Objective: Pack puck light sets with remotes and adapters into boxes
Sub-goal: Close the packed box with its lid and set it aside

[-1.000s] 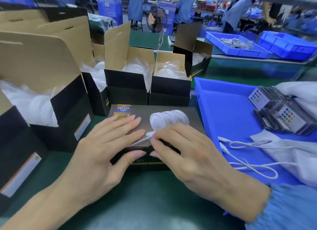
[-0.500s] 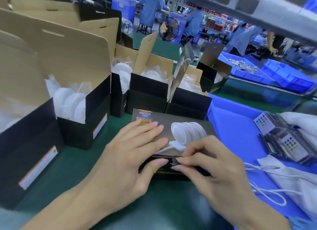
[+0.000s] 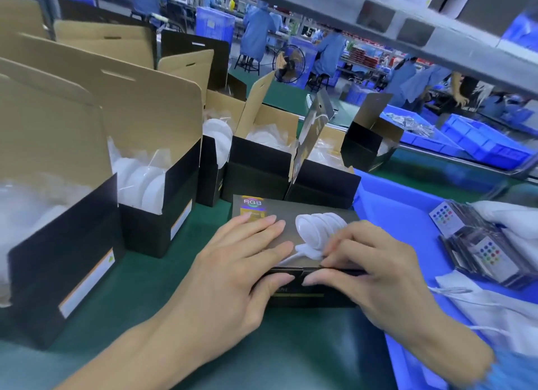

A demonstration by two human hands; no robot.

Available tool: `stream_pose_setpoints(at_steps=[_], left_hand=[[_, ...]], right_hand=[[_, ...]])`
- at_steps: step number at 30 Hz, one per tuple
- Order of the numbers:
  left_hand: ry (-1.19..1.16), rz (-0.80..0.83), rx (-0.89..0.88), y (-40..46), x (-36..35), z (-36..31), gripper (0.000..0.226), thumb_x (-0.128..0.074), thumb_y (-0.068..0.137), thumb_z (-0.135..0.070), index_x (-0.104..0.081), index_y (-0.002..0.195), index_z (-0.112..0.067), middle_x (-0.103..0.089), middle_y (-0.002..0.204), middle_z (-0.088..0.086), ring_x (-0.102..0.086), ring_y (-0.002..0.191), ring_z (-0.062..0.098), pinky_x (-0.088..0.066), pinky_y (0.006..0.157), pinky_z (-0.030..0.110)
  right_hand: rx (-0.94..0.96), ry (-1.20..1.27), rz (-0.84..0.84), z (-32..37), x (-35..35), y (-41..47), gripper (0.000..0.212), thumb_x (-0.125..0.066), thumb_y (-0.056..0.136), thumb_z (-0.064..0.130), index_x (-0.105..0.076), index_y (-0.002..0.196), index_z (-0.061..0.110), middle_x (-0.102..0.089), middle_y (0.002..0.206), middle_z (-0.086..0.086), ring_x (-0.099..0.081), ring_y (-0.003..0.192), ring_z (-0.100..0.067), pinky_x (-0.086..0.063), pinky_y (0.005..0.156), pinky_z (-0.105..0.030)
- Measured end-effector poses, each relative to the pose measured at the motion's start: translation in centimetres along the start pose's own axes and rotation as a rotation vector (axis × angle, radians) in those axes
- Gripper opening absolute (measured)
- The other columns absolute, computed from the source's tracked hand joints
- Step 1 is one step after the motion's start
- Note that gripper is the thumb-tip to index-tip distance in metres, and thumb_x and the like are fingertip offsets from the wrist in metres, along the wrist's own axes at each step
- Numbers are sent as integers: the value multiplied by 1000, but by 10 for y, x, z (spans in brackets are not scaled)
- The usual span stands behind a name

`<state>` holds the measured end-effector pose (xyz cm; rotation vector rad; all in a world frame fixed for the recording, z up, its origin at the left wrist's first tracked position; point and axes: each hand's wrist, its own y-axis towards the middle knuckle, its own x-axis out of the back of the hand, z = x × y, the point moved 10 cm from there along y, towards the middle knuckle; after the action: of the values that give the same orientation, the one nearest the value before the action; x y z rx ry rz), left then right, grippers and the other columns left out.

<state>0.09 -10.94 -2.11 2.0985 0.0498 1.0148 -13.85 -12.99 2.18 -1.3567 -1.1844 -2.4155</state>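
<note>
A closed black RGB box point(image 3: 279, 212) printed with white puck lights lies flat on the green mat before me. My left hand point(image 3: 233, 273) rests on its lid with straight fingers, thumb against the front edge. My right hand point(image 3: 375, 270) presses on the box's near right part, fingers on the lid and thumb on the front flap. Several open boxes point(image 3: 151, 203) holding bagged white puck lights point(image 3: 142, 182) stand upright to the left and behind. Stacked remotes point(image 3: 480, 247) and white cables point(image 3: 495, 305) lie in the blue tray point(image 3: 401, 215) on the right.
A grey shelf rail point(image 3: 407, 19) runs overhead at upper right. More blue bins point(image 3: 483, 145) sit beyond a conveyor. A black fan point(image 3: 289, 64) and people in blue coats are in the background. Green mat shows near the front edge.
The view has tilted and shifted left. My right hand went from pinching the front flap to pressing it flat against the box. My left hand stays on the lid.
</note>
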Motion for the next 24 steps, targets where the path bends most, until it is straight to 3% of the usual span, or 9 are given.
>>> stream_pose_setpoints(at_steps=[3,5,7,9,13,17,20,22,24], left_hand=[[0,10,4,-1,-1,0,36,-59,91,-36,-76,113,-13,-68,128,3,-60,125,21,-37,111,40],[12,15,4,0,0,-2,36,-60,90,-36,-76,113,-13,-68,127,3,-60,125,21,-38,109,41],[19,34,5,2,0,-6,34,-66,88,-34,-77,111,-13,-69,125,4,-61,123,21,-39,107,41],[2,61,29,3,1,-8,31,-71,83,-31,-78,109,-14,-70,124,1,-62,123,19,-40,105,38],[-431,32,254,14,24,5,30,-57,87,-50,-79,104,-37,-71,114,-21,-61,116,-2,-43,98,21],[-933,-432,526,35,69,66,35,-48,98,-31,-81,86,-30,-78,100,-1,-70,106,14,-48,95,33],[-760,-532,567,51,72,80,35,-52,96,-23,-79,75,-31,-78,88,-4,-72,94,12,-54,90,30],[-575,-438,498,59,49,63,27,-53,87,-35,-77,76,-29,-76,83,-10,-70,87,7,-53,81,25],[-439,-305,378,58,11,40,31,-50,87,-38,-72,72,-21,-71,75,-11,-67,77,7,-51,74,25]], right_hand=[[-47,-96,245,-24,-16,10,61,-66,68,74,-62,112,32,-48,135,17,-53,113,-7,-45,91,-31],[-31,-134,505,-36,-37,16,85,-58,67,82,-42,139,38,-27,152,17,-25,136,5,-26,114,-32],[20,-161,678,-37,-51,23,91,-50,68,84,-27,146,42,-22,157,12,-16,141,2,-16,118,-33],[85,-204,711,-30,-53,31,89,-54,72,80,-30,147,38,-37,147,9,-35,132,-11,-29,112,-39],[153,-155,625,-3,-30,22,82,-76,69,62,-51,138,27,-53,128,0,-51,111,-22,-41,98,-41],[214,-209,367,19,42,9,78,-72,63,72,-56,132,40,-49,139,-3,-49,124,-19,-37,104,-32],[79,-122,138,-1,122,11,68,-59,70,81,-47,132,57,-50,138,15,-45,129,0,-33,106,-17],[-105,-81,-53,-34,168,13,69,-65,64,77,-49,129,59,-57,126,31,-47,119,15,-33,98,-4],[-368,-36,-203,-86,188,16,66,-73,58,73,-55,121,61,-59,113,39,-52,107,18,-39,89,-5]])
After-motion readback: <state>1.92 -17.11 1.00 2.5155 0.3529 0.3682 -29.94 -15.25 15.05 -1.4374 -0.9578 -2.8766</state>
